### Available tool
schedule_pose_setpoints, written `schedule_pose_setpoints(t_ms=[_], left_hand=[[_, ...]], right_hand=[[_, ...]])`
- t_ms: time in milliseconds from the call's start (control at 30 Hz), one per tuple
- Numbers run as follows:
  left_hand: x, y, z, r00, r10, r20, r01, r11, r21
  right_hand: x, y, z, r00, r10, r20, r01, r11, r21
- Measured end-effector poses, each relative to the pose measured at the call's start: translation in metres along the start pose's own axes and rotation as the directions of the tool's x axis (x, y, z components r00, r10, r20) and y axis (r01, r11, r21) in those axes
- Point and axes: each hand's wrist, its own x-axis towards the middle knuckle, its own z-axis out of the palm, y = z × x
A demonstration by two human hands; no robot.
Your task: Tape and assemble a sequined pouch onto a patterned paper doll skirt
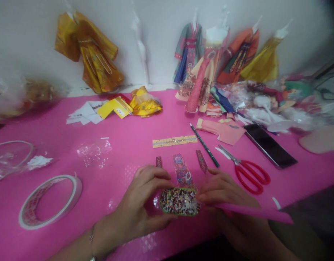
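Both hands hold a small speckled, multicoloured paper piece [179, 201] with a green edge, just above the pink table cover [115, 156]. My left hand [141, 203] pinches its left side with curled fingers. On the right side, my right hand [224, 190] closes its fingertips on the piece. Just beyond lie a patterned paper strip [182, 174] and two small dark red strips [201, 160]. A loose flap of the pink cover [254, 212] sticks out under my right hand.
Red-handled scissors [248, 170], a green pencil [204, 145], a phone [268, 145] and a yellow strip [174, 141] lie past my hands. A tape roll [51, 199] sits at the left. Paper doll dresses [205, 76] and a golden robe [91, 54] stand against the wall, beside heaps of paper scraps.
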Motion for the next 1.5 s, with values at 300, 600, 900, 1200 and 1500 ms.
schedule_pose_setpoints(t_ms=[300, 600, 900, 1200, 1500], left_hand=[[0.000, 0.000, 0.000, 1.000, -0.006, 0.003, 0.006, 1.000, -0.005], [0.001, 0.001, 0.000, 1.000, -0.012, -0.003, 0.012, 1.000, -0.008], [0.000, 0.002, 0.002, 0.999, -0.033, 0.004, 0.034, 0.999, -0.028], [0.001, 0.004, 0.002, 0.998, -0.048, 0.041, 0.049, 0.998, -0.032], [-0.001, 0.007, 0.008, 0.999, -0.020, 0.049, 0.021, 1.000, -0.010]], right_hand=[[-0.001, -0.002, -0.002, 0.997, 0.039, -0.060, -0.036, 0.999, 0.040], [0.004, -0.003, 0.000, 0.958, 0.109, -0.264, -0.085, 0.991, 0.099], [-0.011, 0.000, 0.013, 0.994, 0.109, -0.019, -0.109, 0.994, 0.023], [0.005, -0.006, 0.011, 0.996, -0.056, -0.062, 0.054, 0.998, -0.044], [0.012, -0.017, 0.014, 0.948, -0.248, 0.201, 0.299, 0.912, -0.282]])
